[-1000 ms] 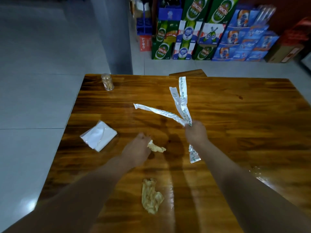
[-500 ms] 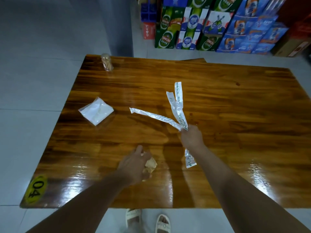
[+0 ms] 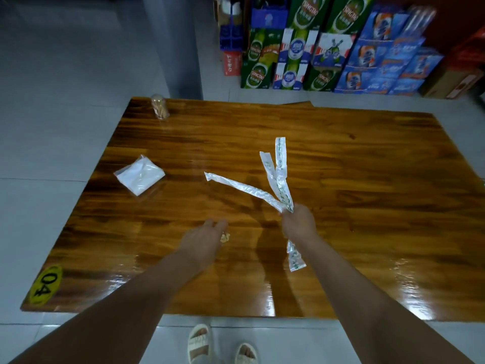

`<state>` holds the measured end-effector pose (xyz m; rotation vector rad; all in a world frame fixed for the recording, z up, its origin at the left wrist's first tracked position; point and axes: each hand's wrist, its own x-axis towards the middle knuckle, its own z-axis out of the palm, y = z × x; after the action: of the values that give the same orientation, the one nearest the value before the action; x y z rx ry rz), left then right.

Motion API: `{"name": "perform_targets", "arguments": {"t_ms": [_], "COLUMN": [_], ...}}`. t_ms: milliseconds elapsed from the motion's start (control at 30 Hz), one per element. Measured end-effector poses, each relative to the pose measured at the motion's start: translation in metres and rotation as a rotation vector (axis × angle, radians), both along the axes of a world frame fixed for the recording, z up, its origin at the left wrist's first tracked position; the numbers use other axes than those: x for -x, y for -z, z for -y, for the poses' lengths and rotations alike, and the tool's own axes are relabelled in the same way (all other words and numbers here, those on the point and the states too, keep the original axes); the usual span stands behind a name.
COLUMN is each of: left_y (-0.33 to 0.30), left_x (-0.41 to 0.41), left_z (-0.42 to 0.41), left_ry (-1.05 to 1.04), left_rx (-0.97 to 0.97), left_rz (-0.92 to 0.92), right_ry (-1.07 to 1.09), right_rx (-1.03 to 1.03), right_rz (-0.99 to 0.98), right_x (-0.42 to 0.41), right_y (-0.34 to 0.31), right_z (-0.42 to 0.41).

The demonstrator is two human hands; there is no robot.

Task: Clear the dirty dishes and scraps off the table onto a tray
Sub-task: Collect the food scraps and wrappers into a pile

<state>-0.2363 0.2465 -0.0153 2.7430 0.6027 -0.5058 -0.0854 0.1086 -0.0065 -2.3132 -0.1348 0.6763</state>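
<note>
Left of the wrappers (image 3: 278,177), which the right hand (image 3: 298,223) grips in a bunch, the folded napkin (image 3: 139,174) lies on the bench (image 3: 367,206) beyond and left of the left hand (image 3: 203,241). Its fingers (image 3: 219,225) curl round a crumpled scrap (image 3: 225,237). That hand is nearer the napkin.

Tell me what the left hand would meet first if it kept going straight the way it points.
Probably nothing soon: the left hand points up-right over bare table; the wrappers look slightly off that line, though depth is unclear.
</note>
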Motion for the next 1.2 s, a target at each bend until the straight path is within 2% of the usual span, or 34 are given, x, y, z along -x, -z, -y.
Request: {"name": "perform_targets", "arguments": {"t_ms": [233,467,700,967,1200], "left_y": [-0.055,-0.103,-0.118,-0.142,-0.148], "left_x": [-0.034,-0.085,-0.125,-0.179,-0.232], "left_z": [0.029,0.054,0.087,0.177,0.291], "left_ry": [0.076,0.233,0.349,0.507,0.588], "left_rx": [-0.063,0.042,0.114,0.129,0.13], "left_rz": [0.126,0.337,0.4,0.466,0.482], "right_ry": [0.113,0.328,0.478,0.699,0.759], "right_rx": [-0.032,-0.076,-0.098,-0.177,-0.193], "right_rz": [0.014,0.069,0.096,0.134,0.196], "right_x": [-0.006,-0.011,-0.013,-0.031,-0.067], "right_y": [-0.044,-0.09,-0.109,-0.131,-0.133], "right_z": [0.041,0.093,0.146,0.242,0.349]}}
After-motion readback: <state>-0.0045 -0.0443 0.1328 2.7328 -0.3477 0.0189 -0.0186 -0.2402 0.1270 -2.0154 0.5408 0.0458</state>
